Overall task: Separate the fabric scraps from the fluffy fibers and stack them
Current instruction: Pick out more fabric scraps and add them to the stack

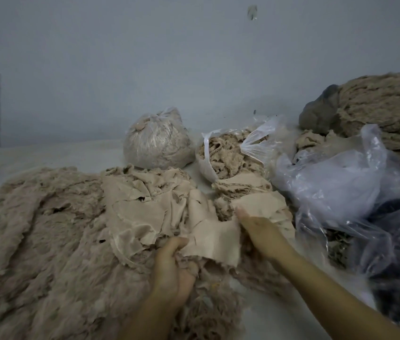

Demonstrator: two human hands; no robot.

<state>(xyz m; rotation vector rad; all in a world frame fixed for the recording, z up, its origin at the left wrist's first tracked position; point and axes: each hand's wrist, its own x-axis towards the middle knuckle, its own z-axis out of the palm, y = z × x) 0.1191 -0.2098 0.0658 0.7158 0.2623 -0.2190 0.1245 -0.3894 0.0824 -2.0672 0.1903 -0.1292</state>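
Note:
A broad heap of beige fluffy fibers (47, 241) covers the left and near part of the surface. Smooth beige fabric scraps (145, 207) lie jumbled on its right side. My left hand (172, 268) grips a clump of fluff and the lower edge of one flat scrap (215, 239). My right hand (260, 231) reaches forward, its blurred fingers touching a scrap atop a layered stack of scraps (250, 192). Whether those fingers pinch the scrap is unclear.
A tied clear bag of fibers (157, 143) and an open clear bag of beige scraps (228, 155) stand at the back. Crumpled clear plastic bags (341, 182) with dark contents fill the right. A large beige bundle (385, 106) leans against the pale wall.

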